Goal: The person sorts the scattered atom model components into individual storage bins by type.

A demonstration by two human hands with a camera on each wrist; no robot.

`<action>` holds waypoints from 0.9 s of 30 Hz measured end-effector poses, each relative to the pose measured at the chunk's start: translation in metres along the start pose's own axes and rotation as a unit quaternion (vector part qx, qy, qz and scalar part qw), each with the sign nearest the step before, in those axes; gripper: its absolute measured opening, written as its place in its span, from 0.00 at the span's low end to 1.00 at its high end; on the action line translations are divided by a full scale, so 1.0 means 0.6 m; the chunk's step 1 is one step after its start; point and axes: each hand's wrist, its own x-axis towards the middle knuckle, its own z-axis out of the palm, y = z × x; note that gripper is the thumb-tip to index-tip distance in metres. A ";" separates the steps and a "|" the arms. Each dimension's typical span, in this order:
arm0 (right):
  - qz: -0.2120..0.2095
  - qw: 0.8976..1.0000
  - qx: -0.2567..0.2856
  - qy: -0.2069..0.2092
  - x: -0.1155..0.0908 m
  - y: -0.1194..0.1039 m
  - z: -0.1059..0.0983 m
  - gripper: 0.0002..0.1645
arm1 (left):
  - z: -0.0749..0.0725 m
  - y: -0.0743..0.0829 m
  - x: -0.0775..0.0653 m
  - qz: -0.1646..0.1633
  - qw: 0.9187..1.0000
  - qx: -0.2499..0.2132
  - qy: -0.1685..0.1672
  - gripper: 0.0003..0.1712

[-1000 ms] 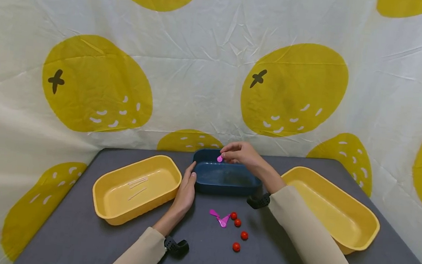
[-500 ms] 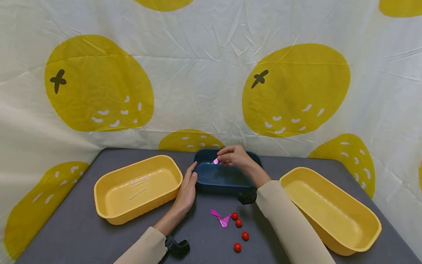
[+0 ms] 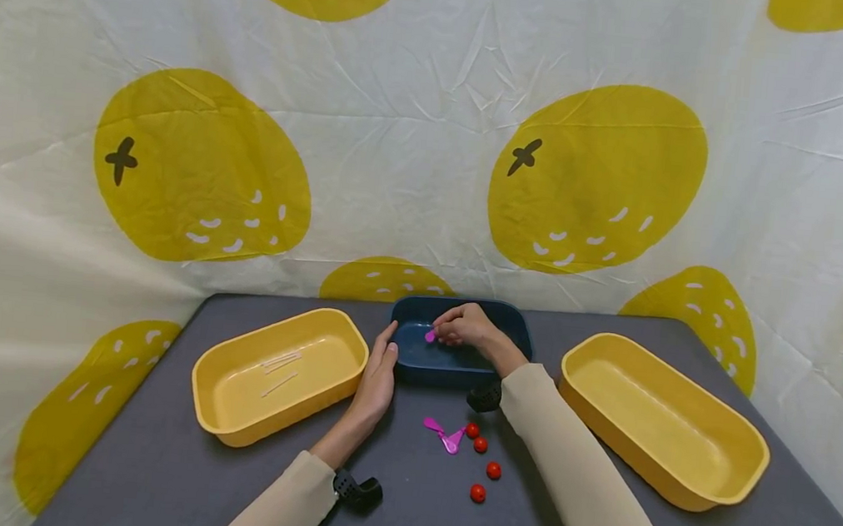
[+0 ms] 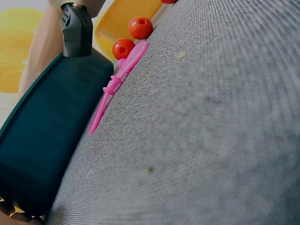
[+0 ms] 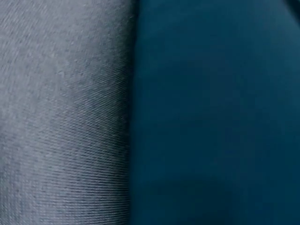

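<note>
My right hand pinches a small pink plastic spoon-like piece, low inside the dark blue bin. Only the rounded end of the piece shows; the fingers cover the rest. With straight fingers, my left hand rests against the bin's left end. On the table in front of the bin lie more pink plastic spoon-like pieces, forming a V. In the left wrist view a pink piece shows a thin ringed shaft and a wider end. Close by are several red beads with holes.
To the left stands a yellow bin with several thin pale sticks in it. Another yellow bin is at the right, beside my right forearm. A patterned curtain hangs behind the grey table.
My right hand has moved down into the blue bin, carrying the pink spoon-like piece lower and slightly left. My left hand keeps its place against the bin.
</note>
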 end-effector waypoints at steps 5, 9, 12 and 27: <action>-0.004 1.000 -0.020 0.003 0.001 0.007 0.001 0.11 | 0.001 -0.001 0.002 -0.004 1.000 0.001 -0.001 0.29; -0.012 0.999 -0.053 0.001 0.003 0.010 0.002 0.09 | 0.001 0.001 0.001 -0.009 1.000 -0.008 -0.001 0.30; -0.016 0.997 -0.070 -0.008 0.003 0.009 0.004 0.09 | 0.001 0.003 -0.001 -0.012 1.000 -0.009 0.001 0.30; -0.036 0.992 -0.120 -0.003 -0.005 0.006 0.005 0.07 | -0.002 0.007 -0.001 -0.015 1.000 0.007 -0.010 0.30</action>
